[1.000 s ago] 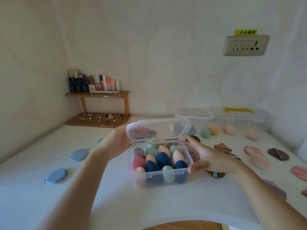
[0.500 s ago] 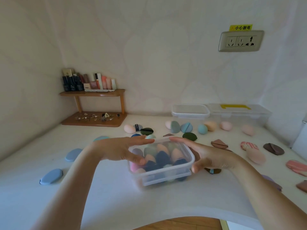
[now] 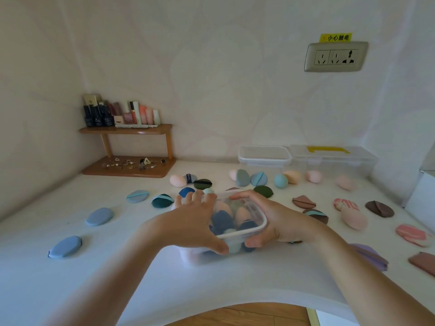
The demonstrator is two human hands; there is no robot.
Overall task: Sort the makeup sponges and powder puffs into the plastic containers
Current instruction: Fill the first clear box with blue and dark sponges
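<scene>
Far left corner: two-tier brown wooden corner shelf (image 3: 131,131) stands on white tabletop (image 3: 211,283), against pale patterned wall (image 3: 211,78).
Upper tier: three dark glass bottles (image 3: 97,117) at left, gold-fronted box (image 3: 90,100) behind them; pink and peach cosmetic tubes (image 3: 144,114) upright at right, one white tube at the end.
Lower tier: small metallic jewellery pieces (image 3: 128,163) scattered loose; individual pieces too small to tell apart.
Wall, upper right: grey multi-socket outlet plate (image 3: 336,57); yellow printed warning label (image 3: 336,37) just above, touching its top edge.
Right edge: white box-like object (image 3: 421,201), partly out of view.
Bottom centre: brown wooden floor (image 3: 247,315) below table's near edge.
</scene>
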